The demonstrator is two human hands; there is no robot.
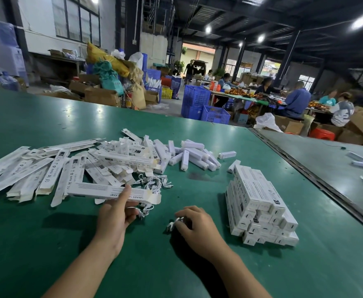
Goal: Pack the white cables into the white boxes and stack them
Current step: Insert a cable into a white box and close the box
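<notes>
My left hand (117,214) holds a long white box (103,191) a little above the green table (47,244); its open flap end points right. A white cable (145,209) hangs under that hand's fingers. My right hand (194,224) curls over a small coiled white cable (173,224) on the table. More loose white cables (154,182) lie in a tangle just beyond the held box. A neat stack of packed white boxes (260,207) stands to the right of my right hand.
Flat unfolded white boxes (25,175) spread across the left of the table. A heap of short white pieces (189,155) lies further back. A second table (337,168) adjoins on the right. People work at tables in the background among blue crates (195,102).
</notes>
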